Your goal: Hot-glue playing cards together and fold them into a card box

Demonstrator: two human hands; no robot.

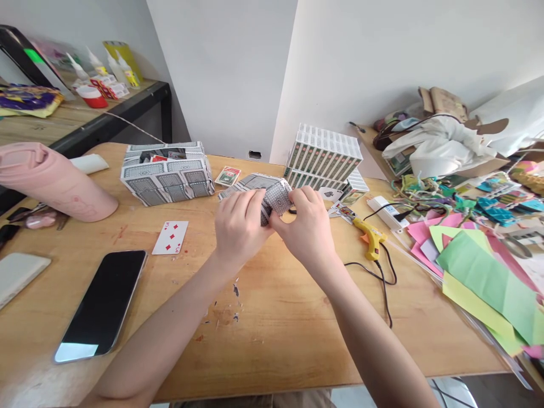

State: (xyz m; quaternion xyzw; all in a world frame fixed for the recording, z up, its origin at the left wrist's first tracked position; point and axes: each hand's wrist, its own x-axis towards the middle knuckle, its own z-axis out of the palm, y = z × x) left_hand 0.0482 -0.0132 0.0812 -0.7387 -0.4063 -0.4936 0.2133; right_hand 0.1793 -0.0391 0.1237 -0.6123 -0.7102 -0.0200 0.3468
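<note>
Between my two hands are playing cards (278,196) with grey patterned backs, raised above the middle of the table. My left hand (240,221) grips them from the left, its fingers curled over the near side. From the right, my right hand (306,224) pinches their edge with thumb and fingers. Just behind lies a flat piece made of cards (253,182), partly hidden by my hands. A box built from playing cards (168,175) stands at the back left. One five of diamonds card (170,238) lies face up on the table.
Stacked card packs (325,153) rise at the back. A yellow glue gun (372,238) with its black cord lies at right, near a white power strip (389,212) and coloured paper (488,289). A phone (102,303) and pink tumbler (59,181) are at left.
</note>
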